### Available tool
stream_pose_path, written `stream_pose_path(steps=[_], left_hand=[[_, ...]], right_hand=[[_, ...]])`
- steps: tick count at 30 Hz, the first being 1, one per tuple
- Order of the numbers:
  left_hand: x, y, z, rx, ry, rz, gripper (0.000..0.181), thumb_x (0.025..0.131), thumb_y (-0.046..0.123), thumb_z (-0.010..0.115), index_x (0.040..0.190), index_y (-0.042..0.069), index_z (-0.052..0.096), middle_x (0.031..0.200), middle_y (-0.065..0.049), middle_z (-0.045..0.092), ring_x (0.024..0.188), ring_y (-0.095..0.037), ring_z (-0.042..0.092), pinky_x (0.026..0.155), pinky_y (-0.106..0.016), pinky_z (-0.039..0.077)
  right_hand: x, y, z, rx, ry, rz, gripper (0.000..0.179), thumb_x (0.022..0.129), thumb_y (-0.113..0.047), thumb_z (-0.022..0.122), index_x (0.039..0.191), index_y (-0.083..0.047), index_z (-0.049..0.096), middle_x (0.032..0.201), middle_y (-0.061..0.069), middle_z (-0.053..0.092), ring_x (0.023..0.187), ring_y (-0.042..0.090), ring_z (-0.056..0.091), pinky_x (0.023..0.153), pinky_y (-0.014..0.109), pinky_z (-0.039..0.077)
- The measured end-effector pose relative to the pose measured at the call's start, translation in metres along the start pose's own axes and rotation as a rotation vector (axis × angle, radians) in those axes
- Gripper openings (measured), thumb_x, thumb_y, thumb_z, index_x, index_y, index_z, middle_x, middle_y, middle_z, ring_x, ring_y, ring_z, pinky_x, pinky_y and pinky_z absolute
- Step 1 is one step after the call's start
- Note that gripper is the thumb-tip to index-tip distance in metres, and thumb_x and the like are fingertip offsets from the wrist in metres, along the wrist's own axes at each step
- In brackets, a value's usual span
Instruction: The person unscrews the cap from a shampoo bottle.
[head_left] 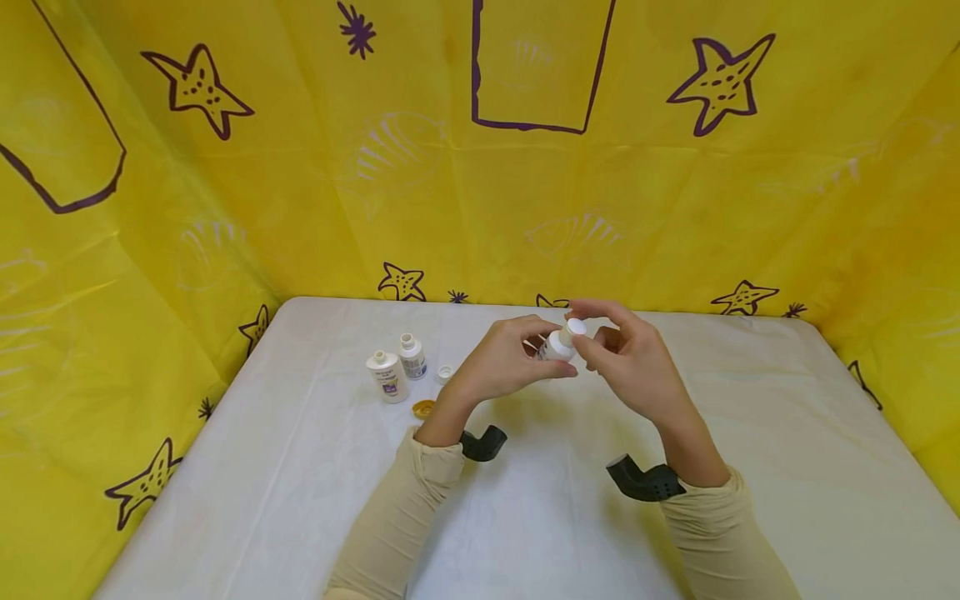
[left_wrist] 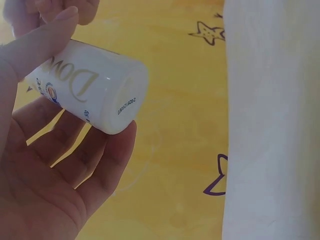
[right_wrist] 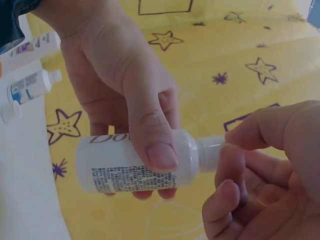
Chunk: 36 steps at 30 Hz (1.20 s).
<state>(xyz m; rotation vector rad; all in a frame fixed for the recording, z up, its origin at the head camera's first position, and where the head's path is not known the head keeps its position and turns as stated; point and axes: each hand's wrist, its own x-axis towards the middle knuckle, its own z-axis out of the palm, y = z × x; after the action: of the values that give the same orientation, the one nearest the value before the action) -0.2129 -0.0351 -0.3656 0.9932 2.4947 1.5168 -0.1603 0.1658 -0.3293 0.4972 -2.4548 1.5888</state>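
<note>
The left hand (head_left: 498,362) grips a small white Dove bottle (head_left: 556,348), thumb on one side and fingers on the other. Tilted above the table, the bottle (left_wrist: 92,85) shows its base and gold lettering in the left wrist view. At its neck is a white cap (right_wrist: 212,154), which the right hand (head_left: 637,362) pinches between thumb and fingers. Two other white bottles stand to the left with bare necks: a larger one (head_left: 387,379) with a purple label patch and a smaller one (head_left: 412,358).
On the white-covered table (head_left: 300,475), a small white cap (head_left: 445,374) and an orange-gold cap (head_left: 423,409) lie near the standing bottles. Yellow cloth (head_left: 315,192) with starfish drawings rises behind the table and along both sides.
</note>
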Motion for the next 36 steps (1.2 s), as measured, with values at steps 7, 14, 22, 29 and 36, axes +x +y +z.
stream_pose_path(steps=[7,14,22,29,36], left_hand=[[-0.0005,-0.0024,0.0013,0.001,0.009,0.002,0.039,0.083,0.035,0.086,0.119,0.027,0.074,0.101,0.012,0.071,0.088,-0.01,0.064,0.083,-0.025,0.058],[-0.0003,-0.0014,0.0054,0.024,-0.023,0.02,0.041,0.083,0.036,0.086,0.121,0.026,0.074,0.102,0.011,0.072,0.086,-0.011,0.063,0.087,-0.033,0.059],[-0.0016,0.0006,0.0031,0.034,-0.017,0.004,0.042,0.081,0.032,0.088,0.12,0.023,0.075,0.104,0.009,0.073,0.087,-0.009,0.064,0.081,-0.028,0.059],[-0.0013,-0.0043,-0.0004,0.009,-0.012,0.0,0.043,0.081,0.031,0.087,0.12,0.021,0.073,0.107,0.006,0.072,0.092,-0.016,0.067,0.08,-0.023,0.058],[-0.0008,-0.0023,-0.0017,-0.008,-0.017,-0.008,0.043,0.081,0.033,0.088,0.119,0.022,0.073,0.106,0.005,0.072,0.09,-0.014,0.066,0.082,-0.023,0.058]], right_hand=[[-0.0014,0.0015,-0.0027,-0.014,-0.06,0.078,0.049,0.096,-0.022,0.072,0.142,-0.017,0.055,0.101,0.006,0.066,0.062,0.015,0.056,0.055,0.027,0.044],[0.0013,0.006,-0.0012,-0.067,-0.024,0.207,0.047,0.094,-0.038,0.074,0.123,-0.006,0.055,0.111,0.006,0.054,0.065,0.013,0.053,0.057,0.025,0.044],[0.0001,0.007,-0.0004,-0.1,-0.015,0.156,0.035,0.094,-0.035,0.074,0.116,-0.009,0.064,0.108,0.006,0.062,0.064,0.015,0.057,0.056,0.027,0.047],[-0.0027,0.0019,-0.0035,-0.089,-0.051,0.024,0.03,0.098,-0.019,0.07,0.128,-0.018,0.07,0.091,0.004,0.068,0.062,0.016,0.06,0.053,0.027,0.048],[-0.0006,0.0007,-0.0032,-0.059,-0.045,0.034,0.037,0.096,-0.021,0.073,0.132,-0.018,0.066,0.104,0.009,0.071,0.062,0.018,0.061,0.055,0.027,0.049]])
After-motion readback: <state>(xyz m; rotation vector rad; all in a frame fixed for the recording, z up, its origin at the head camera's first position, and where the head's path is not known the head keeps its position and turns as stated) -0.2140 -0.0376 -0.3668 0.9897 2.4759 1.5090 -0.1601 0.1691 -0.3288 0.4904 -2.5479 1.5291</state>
